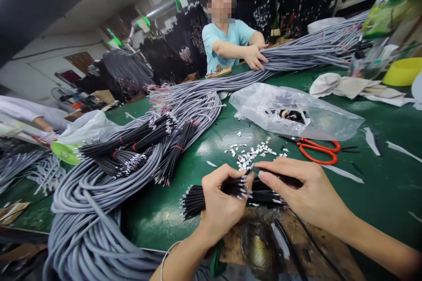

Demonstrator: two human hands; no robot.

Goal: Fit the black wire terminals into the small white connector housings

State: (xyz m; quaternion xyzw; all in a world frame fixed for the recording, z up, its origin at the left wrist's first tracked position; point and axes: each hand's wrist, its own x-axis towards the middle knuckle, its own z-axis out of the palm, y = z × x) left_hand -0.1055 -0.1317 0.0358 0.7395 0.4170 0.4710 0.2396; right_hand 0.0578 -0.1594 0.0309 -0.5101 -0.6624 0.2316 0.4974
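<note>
My left hand (221, 195) is closed round a bundle of short black wires (234, 188) whose silvery ends face right. Pinched in my right hand (301, 184) is a slim dark tool (283, 177), its kind partly hidden by the fingers. Its tip meets the wire ends beside my left thumb. Below and behind my left hand lies another bundle of black wires (193, 202) on the green table. Small silvery scraps (252, 153) are scattered just beyond my hands. Red-handled scissors (318, 150) lie past my right hand.
Long grey cables (89, 210) coil at the left, with tied black wire bundles (132, 145) on top. A clear plastic bag (296, 109) sits beyond the scraps. Across the table (389, 189), a person (227, 44) holds grey cables. A wooden board (316, 237) lies near me.
</note>
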